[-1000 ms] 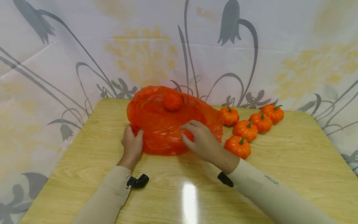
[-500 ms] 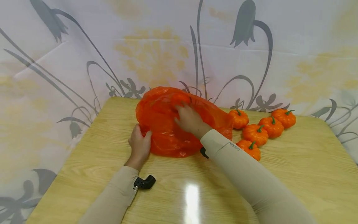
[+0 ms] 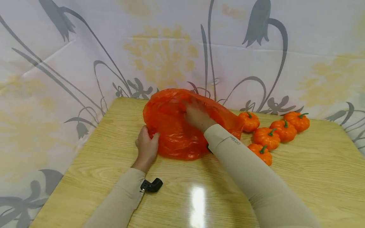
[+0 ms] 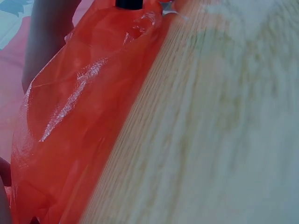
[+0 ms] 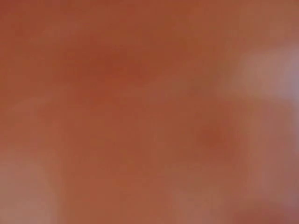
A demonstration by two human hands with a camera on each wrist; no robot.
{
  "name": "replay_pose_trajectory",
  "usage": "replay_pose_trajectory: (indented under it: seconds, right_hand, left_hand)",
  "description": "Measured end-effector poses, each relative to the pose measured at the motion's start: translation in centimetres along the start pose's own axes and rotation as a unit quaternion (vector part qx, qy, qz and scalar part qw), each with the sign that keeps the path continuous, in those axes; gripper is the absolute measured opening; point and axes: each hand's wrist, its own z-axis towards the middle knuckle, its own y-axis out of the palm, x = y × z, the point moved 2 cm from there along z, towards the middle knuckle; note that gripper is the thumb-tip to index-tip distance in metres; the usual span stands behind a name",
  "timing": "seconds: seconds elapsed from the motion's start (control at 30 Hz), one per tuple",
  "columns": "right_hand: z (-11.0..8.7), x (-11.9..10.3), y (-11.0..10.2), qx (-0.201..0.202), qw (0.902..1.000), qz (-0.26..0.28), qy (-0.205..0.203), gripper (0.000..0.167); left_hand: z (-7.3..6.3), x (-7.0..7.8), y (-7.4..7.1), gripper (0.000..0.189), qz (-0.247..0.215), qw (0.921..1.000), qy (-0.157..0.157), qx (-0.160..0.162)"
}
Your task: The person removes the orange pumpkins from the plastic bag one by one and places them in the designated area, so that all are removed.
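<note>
An orange-red plastic bag (image 3: 176, 142) lies on the table with its mouth held wide toward me. My left hand (image 3: 146, 144) grips the bag's left edge, thumb in front and fingers behind. In the left wrist view the shiny bag wall (image 4: 88, 102) slopes down to the wood. My right hand (image 3: 196, 114) reaches into the bag, its fingers at a small orange pumpkin (image 3: 186, 97) that is mostly covered; I cannot tell whether they grip it. Only a blurred orange surface (image 5: 140, 112) fills the right wrist view.
Several small orange pumpkins with green stems (image 3: 266, 138) stand in a cluster to the right of the bag. The wooden table (image 3: 114, 136) meets a floral cloth backdrop (image 3: 171, 57) at its far edge. A black wrist camera (image 3: 152, 185) juts from the left sleeve.
My right hand has moved from above the bag's front edge deeper inside, onto the pumpkin. The left hand keeps its grip on the bag. The head view has shifted slightly.
</note>
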Motion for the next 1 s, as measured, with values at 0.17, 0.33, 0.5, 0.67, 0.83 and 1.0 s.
replay_pose_trajectory:
  seconds: [0.17,0.33,0.5,0.67,0.83,1.0]
  right_hand:
    - [0.8,0.6,0.5,0.02,0.9995,-0.022,-0.006,0.055]
    - [0.5,0.6,1.0,0.046,0.9968,-0.051,-0.039,0.052]
    - [-0.9,-0.3,0.8,0.072,0.9928,-0.068,-0.067,0.046]
    - [-2.6,-0.1,1.6,0.098,0.9859,-0.099,-0.093,0.038]
    - [-3.9,0.1,2.5,0.107,0.98,-0.096,-0.137,0.035]
    - [-4.2,0.4,2.6,0.113,0.983,-0.061,-0.131,0.036]
  left_hand:
    - [0.0,0.1,0.1,0.027,0.007,1.0,0.0,0.001]
    - [0.0,0.1,0.2,0.024,0.009,1.0,0.0,-0.001]
    - [0.0,0.0,0.1,0.024,0.012,0.9999,0.003,0.007]
    - [0.0,0.1,0.3,0.028,0.015,0.9998,0.006,0.009]
    - [0.0,0.0,0.2,0.03,0.01,0.9999,0.001,0.004]
    - [0.0,-0.2,0.2,0.031,0.001,1.0,-0.004,-0.006]
